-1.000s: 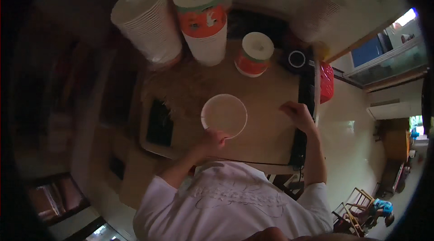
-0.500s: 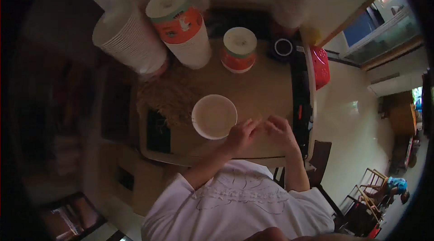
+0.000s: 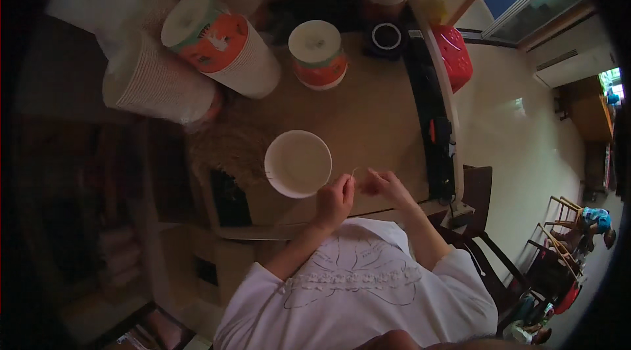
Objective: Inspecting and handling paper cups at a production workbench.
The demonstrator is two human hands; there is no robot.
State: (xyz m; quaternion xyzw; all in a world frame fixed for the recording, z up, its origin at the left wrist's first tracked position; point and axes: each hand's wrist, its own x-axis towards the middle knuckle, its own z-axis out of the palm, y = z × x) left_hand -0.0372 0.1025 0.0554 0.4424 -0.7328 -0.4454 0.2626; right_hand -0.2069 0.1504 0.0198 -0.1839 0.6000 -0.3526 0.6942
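Note:
My left hand (image 3: 335, 201) is closed in a pinch just right of a white paper tub (image 3: 276, 186), with a thin pale strand (image 3: 355, 170) curving up from its fingertips. A small gap away, my right hand (image 3: 389, 189) is also closed, its fingertips at the strand's other side; its exact hold is blurred. The tub stands with its round open mouth up, and the inside looks plain white. Left of it lies a loose heap of tan, string-like strands (image 3: 230, 153).
Behind are a tall stack of paper tubs (image 3: 246, 64) with an orange and green print, a shorter printed stack (image 3: 319, 57) and a plastic-wrapped white stack (image 3: 158, 90). A dark round object (image 3: 386, 38) and a red stool (image 3: 452, 61) stand at the right. Another person (image 3: 597, 220) sits far off.
The view has shifted, so the table things appear further left and up. My hands have drawn closer together, and the strand between them shows more plainly.

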